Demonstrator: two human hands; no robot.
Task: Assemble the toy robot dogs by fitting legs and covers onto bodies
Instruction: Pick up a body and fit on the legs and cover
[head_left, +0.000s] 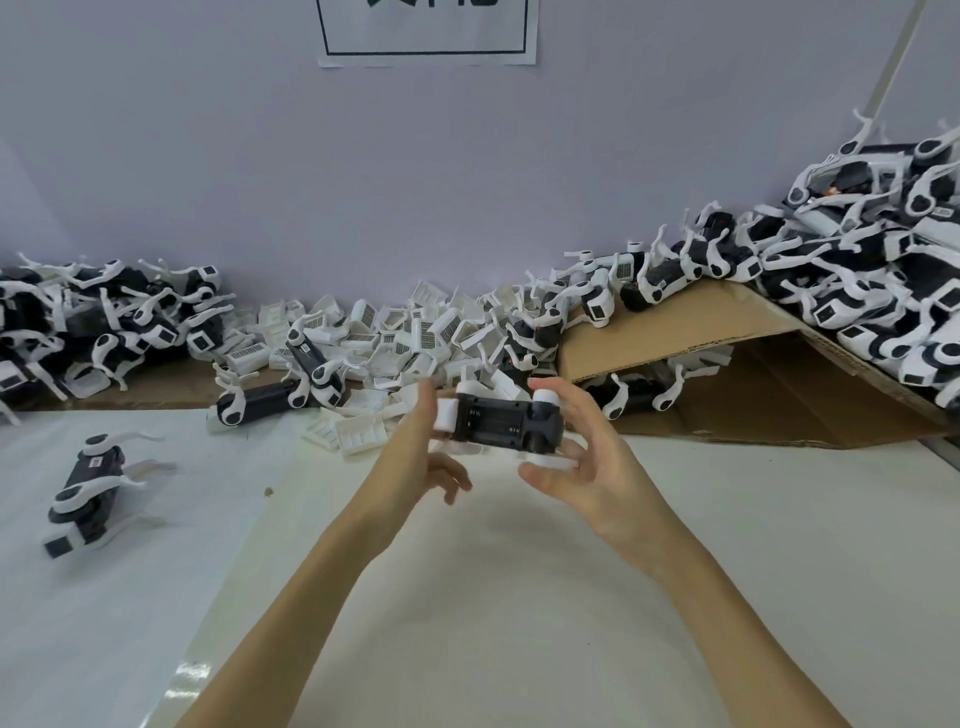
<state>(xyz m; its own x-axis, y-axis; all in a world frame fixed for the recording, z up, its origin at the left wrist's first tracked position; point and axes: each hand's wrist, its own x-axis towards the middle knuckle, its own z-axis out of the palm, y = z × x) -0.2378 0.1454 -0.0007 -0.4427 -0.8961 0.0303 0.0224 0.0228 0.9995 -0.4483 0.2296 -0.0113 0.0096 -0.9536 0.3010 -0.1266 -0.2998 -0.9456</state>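
A black toy dog body (501, 422) with white legs hangs above the white table, belly side towards me, its open battery bay showing. My right hand (582, 457) grips its right end, thumb under and fingers behind the white hip pieces. At the body's left end my left hand (426, 457) has its fingers spread, the fingertips by the white leg there; the hand looks blurred. A pile of white covers (410, 332) lies behind, against the wall.
One assembled dog (88, 488) lies on the table at the left. Heaps of dogs fill the back left (104, 317) and the right (857, 270), the right heap on a tilted cardboard sheet (675, 322). A white mat (519, 597) covers the near table.
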